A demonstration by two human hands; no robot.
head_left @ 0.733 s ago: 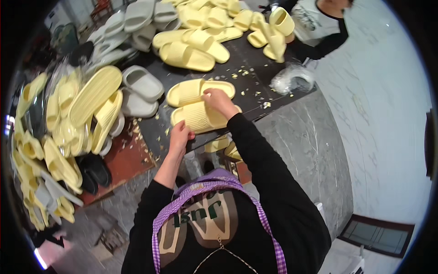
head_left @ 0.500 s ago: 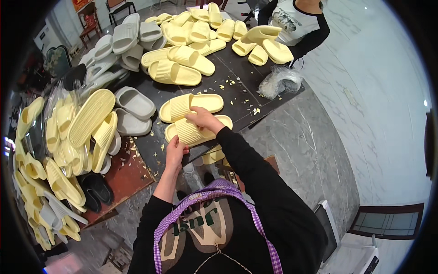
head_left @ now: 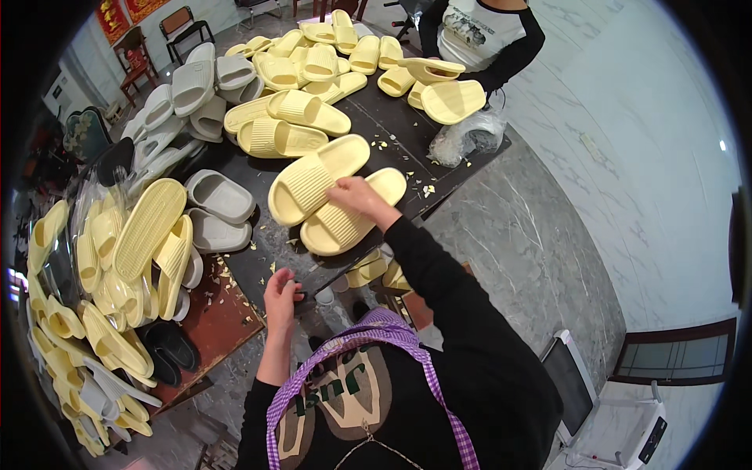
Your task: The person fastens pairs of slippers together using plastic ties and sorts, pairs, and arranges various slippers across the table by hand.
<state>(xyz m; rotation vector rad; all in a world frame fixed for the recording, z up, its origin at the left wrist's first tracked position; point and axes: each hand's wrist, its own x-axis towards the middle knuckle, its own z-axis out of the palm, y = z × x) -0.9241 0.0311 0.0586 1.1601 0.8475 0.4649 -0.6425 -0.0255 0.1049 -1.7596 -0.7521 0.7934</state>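
Note:
A pair of yellow slide sandals is tilted up over the near part of the dark table [head_left: 274, 258]. My right hand [head_left: 356, 197] is closed on them where their inner edges meet, gripping the far sandal [head_left: 301, 186] and the near sandal [head_left: 342, 229] together. Their toe openings point left, and their heels point to the upper right. By the table's front edge, lower left of the pair, my left hand [head_left: 282, 294] hovers with fingers loosely curled and apart. It touches neither sandal.
Yellow slides [head_left: 290, 66] crowd the far side, beside grey slides [head_left: 194, 88]. Two grey slides [head_left: 219, 196] lie left of the pair. Bagged yellow slides [head_left: 110, 235] and black slides [head_left: 171, 348] fill the left. Across the table, a person [head_left: 482, 35] stands near yellow slides and crumpled clear plastic [head_left: 468, 139].
My right hand has lifted and turned the two sandals, which were lying flat on the table. My left hand has moved off the near sandal, toward me. Across the table, a yellow slide has shifted.

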